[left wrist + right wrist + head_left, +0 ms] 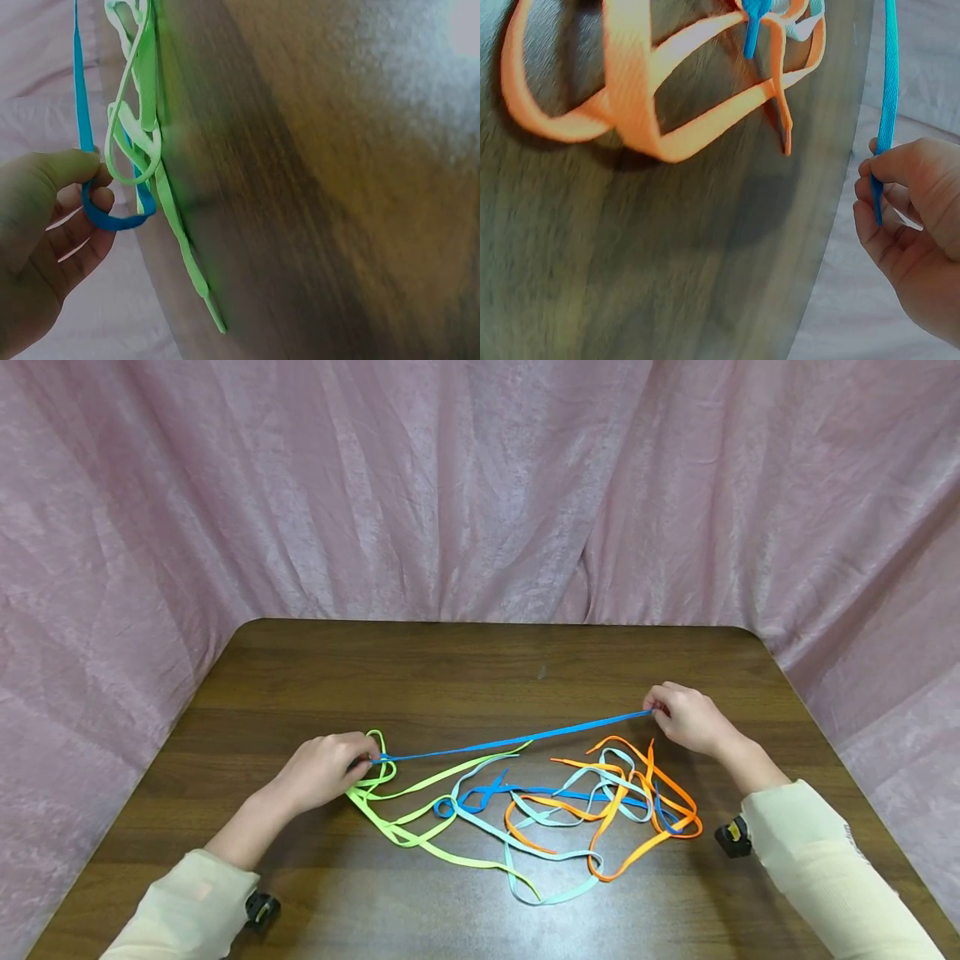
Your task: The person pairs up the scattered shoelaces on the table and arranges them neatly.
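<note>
Blue lace (555,732): drawn nearly straight between the two hands, over the table (450,668)
Long axis: crosswise, slanting from the left hand (326,768) up to the right hand (686,717), which sits farther out over the table in the head view
Way from the fingers: it runs rightward out of the left pinch and leftward out of the right; both hands are on it, so neither is nearer
Right-hand fingers: thumb and fingertip closed together on the lace close to its end, the narrow tip poking out below, the other fingers loosely bent
Left-hand fingers: the thumb and fingers pinch the lace; past the pinch a slack bend of blue hangs and passes in behind the green laces (148,97)
Far end: hidden among the green; whether it is caught there cannot be told
Arms: they come in from the two near corners, backs of the hands up, the left hand just beside the green laces, the right beyond the orange lace (630,75)
Near-side pile: the orange lace, the pale blue lace (555,857) and another blue strand (551,791) lie looped together
</note>
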Demonstrator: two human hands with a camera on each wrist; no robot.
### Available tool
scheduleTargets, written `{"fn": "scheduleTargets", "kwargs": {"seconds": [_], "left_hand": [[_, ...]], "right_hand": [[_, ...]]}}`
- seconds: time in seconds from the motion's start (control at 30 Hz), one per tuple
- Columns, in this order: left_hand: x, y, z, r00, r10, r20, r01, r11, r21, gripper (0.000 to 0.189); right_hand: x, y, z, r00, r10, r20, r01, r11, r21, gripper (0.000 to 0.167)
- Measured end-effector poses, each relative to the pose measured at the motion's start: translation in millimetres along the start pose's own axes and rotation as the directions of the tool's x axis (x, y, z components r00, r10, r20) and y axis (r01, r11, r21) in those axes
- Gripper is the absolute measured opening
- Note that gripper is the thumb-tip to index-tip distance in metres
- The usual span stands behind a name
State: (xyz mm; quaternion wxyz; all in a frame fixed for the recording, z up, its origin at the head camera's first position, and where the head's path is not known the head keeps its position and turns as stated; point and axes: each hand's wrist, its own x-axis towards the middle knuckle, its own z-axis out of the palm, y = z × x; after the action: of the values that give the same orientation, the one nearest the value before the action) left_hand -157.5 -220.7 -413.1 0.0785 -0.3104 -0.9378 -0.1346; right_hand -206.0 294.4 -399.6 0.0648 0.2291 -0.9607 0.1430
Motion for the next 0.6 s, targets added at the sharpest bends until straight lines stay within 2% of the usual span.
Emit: {"fn": "scheduleTargets", "kwargs": {"seconds": [0.33,0.6], "left_hand": [[2.2,-6.7,-12.0,1.000,-0.016,-0.026,0.017,1.000,0.025,0.009],[1.3,-19.1,-17.6,0.998,-0.037,-0.053,0.039,0.999,0.032,0.007]], "right_hand": [[-14.0,18,-7,0.999,0.027,-0.018,-0.027,0.999,-0.026,0.013],[-25.6,31,-9,0.996,0.005,-0.090,-0.008,0.999,-0.041,0.015]]}}
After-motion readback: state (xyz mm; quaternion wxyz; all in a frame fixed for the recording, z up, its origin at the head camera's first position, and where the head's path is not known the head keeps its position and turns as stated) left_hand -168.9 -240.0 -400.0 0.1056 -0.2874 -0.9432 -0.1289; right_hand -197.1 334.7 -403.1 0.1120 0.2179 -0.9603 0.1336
